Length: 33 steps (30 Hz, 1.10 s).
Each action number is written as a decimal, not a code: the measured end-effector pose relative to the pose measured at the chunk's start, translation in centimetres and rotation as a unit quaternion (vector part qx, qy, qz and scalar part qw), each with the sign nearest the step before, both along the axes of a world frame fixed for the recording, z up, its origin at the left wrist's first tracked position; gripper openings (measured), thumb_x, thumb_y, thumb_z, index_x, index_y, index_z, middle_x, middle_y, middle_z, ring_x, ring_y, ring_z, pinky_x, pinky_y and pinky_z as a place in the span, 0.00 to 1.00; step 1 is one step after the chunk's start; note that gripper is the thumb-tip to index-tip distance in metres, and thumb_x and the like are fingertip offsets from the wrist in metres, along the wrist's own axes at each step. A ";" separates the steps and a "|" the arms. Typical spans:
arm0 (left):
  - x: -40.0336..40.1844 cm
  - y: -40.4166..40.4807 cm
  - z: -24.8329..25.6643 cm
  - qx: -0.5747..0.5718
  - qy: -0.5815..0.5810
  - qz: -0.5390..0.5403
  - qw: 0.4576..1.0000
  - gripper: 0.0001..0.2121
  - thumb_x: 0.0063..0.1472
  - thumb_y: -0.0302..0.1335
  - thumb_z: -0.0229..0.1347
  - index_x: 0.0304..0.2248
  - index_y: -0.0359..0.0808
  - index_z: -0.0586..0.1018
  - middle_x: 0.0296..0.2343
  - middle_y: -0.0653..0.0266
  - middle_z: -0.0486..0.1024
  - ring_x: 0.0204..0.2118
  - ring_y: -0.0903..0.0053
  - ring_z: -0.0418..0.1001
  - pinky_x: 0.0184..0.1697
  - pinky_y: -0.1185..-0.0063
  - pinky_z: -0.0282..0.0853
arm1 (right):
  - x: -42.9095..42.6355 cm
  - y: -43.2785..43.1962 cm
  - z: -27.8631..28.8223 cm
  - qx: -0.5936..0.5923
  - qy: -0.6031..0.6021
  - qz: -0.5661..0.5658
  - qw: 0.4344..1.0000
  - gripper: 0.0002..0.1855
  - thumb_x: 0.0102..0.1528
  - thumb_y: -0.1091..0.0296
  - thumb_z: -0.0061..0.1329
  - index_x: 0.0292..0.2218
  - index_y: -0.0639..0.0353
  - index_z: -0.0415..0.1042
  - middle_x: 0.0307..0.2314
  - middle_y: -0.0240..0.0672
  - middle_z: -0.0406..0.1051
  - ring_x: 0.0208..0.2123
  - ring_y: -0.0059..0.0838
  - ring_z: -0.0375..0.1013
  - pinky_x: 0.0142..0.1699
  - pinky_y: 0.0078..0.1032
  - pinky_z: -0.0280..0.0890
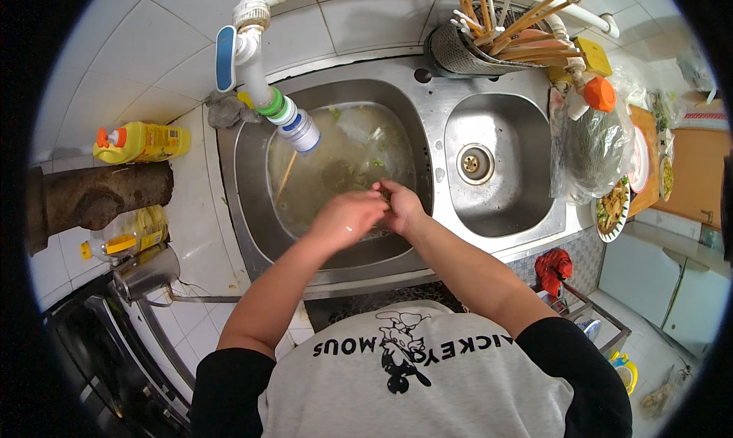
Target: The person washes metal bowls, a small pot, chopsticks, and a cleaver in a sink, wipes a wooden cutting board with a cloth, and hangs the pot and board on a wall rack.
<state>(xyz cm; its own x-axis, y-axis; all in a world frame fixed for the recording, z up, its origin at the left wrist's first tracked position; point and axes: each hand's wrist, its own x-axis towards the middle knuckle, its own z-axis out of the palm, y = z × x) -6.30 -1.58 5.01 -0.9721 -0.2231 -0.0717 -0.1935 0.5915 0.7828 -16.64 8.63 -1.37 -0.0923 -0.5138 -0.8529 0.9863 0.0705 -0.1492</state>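
Both hands meet over the near right part of the large steel sink basin (421,209), which holds cloudy water (320,180) with green scraps in it. My left hand (352,217) is blurred, its fingers bent against my right hand (405,206). The right palm is turned towards the left hand with its fingers curled. Something small and dark may lie between them, but the fingers hide it. A wooden chopstick (285,177) slants out of the water at the basin's left. The tap's white nozzle (300,132) hangs over the basin.
A smaller basin (504,203) adjoins on the right. Behind stands a metal mesh holder (469,51) with chopsticks. A plastic-wrapped bundle (595,146) and a plate of food (613,209) are at right. At left are a yellow pump bottle (143,143), a thick brown pipe (109,191) and a metal pot (149,272).
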 end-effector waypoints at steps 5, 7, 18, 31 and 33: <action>0.8 -5.5 -6.5 -0.022 -0.200 0.144 0.969 0.11 0.52 0.25 0.48 0.36 0.36 0.72 0.33 0.54 0.71 0.35 0.64 0.70 0.37 0.74 0.65 | -0.4 0.6 1.7 0.023 0.046 0.093 0.994 0.12 0.56 0.61 0.35 0.24 0.55 0.63 0.19 0.28 0.61 0.21 0.20 0.58 0.26 0.19 0.58; -0.1 -6.0 -8.1 -0.122 -0.184 0.057 0.974 0.15 0.50 0.22 0.46 0.40 0.38 0.70 0.39 0.54 0.68 0.40 0.61 0.67 0.42 0.71 0.63 | -0.3 0.7 2.6 0.034 0.054 0.102 0.993 0.12 0.56 0.61 0.35 0.25 0.55 0.63 0.19 0.27 0.61 0.20 0.20 0.58 0.26 0.18 0.57; -1.5 -5.1 -15.1 -0.118 -0.424 -0.015 0.898 0.14 0.50 0.29 0.43 0.36 0.34 0.73 0.36 0.50 0.69 0.40 0.59 0.68 0.42 0.69 0.63 | -0.1 1.3 2.6 0.006 0.075 0.145 0.987 0.12 0.56 0.61 0.36 0.26 0.57 0.65 0.20 0.28 0.61 0.22 0.20 0.58 0.30 0.19 0.57; -5.9 -6.0 -16.7 0.410 -0.035 0.399 0.819 0.15 0.55 0.31 0.48 0.42 0.39 0.68 0.35 0.69 0.69 0.30 0.77 0.66 0.34 0.76 0.64 | 0.0 1.2 2.0 -0.007 0.070 0.127 0.989 0.13 0.57 0.60 0.34 0.30 0.58 0.65 0.21 0.28 0.61 0.23 0.21 0.60 0.31 0.20 0.59; -8.3 -5.9 -15.7 0.447 -0.004 0.417 0.791 0.15 0.57 0.32 0.47 0.43 0.40 0.67 0.34 0.73 0.68 0.30 0.80 0.65 0.33 0.77 0.63 | -0.1 1.3 2.0 0.003 0.068 0.122 0.990 0.14 0.57 0.59 0.33 0.30 0.58 0.66 0.21 0.28 0.61 0.23 0.21 0.60 0.31 0.21 0.59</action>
<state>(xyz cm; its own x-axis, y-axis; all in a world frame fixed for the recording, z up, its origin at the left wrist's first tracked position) -14.61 -7.47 -10.70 -0.5119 -0.6428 -0.5698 -0.2321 -0.5352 0.8122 -16.70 9.90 0.58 -0.0810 -0.5294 -0.8445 0.9103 0.3059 -0.2790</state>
